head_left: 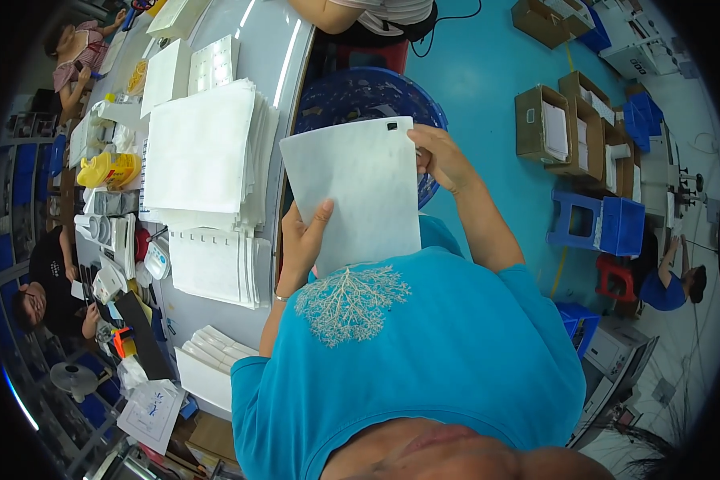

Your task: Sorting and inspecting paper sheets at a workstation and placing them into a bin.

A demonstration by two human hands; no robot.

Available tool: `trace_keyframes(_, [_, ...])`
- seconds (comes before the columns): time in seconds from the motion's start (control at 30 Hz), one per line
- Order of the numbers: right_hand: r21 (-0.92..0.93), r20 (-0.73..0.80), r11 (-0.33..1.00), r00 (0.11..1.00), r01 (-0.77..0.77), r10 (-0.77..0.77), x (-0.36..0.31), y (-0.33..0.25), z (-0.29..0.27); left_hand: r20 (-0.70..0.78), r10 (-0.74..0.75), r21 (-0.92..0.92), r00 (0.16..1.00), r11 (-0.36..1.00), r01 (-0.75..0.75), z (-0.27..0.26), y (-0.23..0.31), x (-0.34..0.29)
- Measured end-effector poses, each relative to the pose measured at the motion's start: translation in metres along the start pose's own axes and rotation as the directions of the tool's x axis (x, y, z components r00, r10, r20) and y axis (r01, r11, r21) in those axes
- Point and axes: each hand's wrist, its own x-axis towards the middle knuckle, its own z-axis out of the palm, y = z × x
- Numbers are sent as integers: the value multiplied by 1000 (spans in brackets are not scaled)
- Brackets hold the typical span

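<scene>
In front of my chest is a white sheet (360, 192), tilted slightly, with a small dark square near its top right corner. My left hand (302, 238) grips its lower left edge, thumb flat on the face and fingers behind. At the upper right corner, my right hand (442, 160) pinches the edge with bent fingers, close to the dark square. Whether it is a single sheet or several together I cannot tell. Beyond the sheet stands a big blue round tub (368, 88) with scraps inside, partly hidden by it.
On the grey table (284, 48) to my left lie a tall stack of white sheets (196, 152), a lower stack (212, 268) and a yellow bottle (108, 170). Cardboard boxes (544, 132) and a blue stool (572, 220) stand on the right. Other people sit around the table.
</scene>
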Motion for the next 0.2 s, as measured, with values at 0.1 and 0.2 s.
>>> trace_keyframes(0.1, [-345,-91,936,995,-66,37,-2,-1,11,11,12,15,1000,1000,-12,-6,-3,2])
trace_keyframes(0.2, [-603,-139,798,987,-16,-85,6,7,14,14,26,48,1000,999,-27,-10,-6,5])
